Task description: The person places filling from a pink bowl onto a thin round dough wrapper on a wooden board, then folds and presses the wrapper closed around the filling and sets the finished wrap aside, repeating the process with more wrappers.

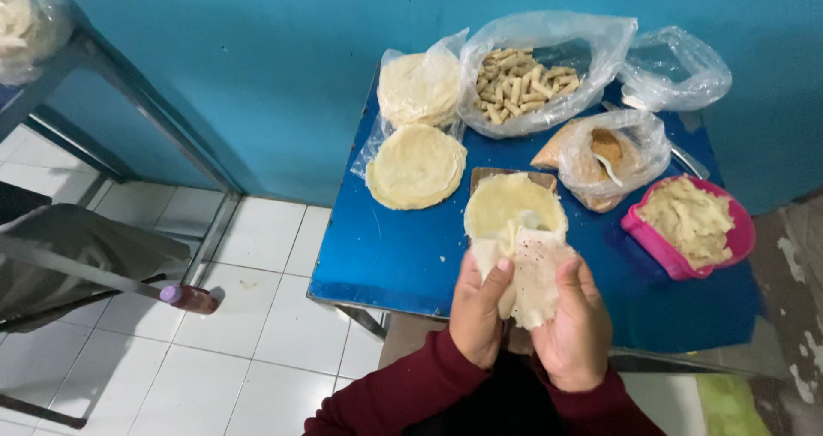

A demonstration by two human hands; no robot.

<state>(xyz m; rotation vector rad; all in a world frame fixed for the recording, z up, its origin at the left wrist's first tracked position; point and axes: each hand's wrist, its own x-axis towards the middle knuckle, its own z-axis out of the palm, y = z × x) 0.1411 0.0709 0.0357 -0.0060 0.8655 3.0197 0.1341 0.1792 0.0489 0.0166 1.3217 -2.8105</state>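
Over the near edge of the blue metal table (386,256), left hand (477,312) and right hand (576,329) are pinching a thin pale speckled wrapper sheet (536,277), fingers clamped on its sides, just near of a round pale wrapper (513,203) on a wooden board (482,176).

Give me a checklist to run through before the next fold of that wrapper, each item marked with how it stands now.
1. Both hands on the wrapper: ok; left hand and right hand pinch it above the table edge.
2. Filling inside the wrapper: cannot tell; only speckles show.
3. Next round sheet flat on the board: ok.
4. Spare stack of sheets within reach: ok, on the blue table.
5. Pink bowl stocked: ok.
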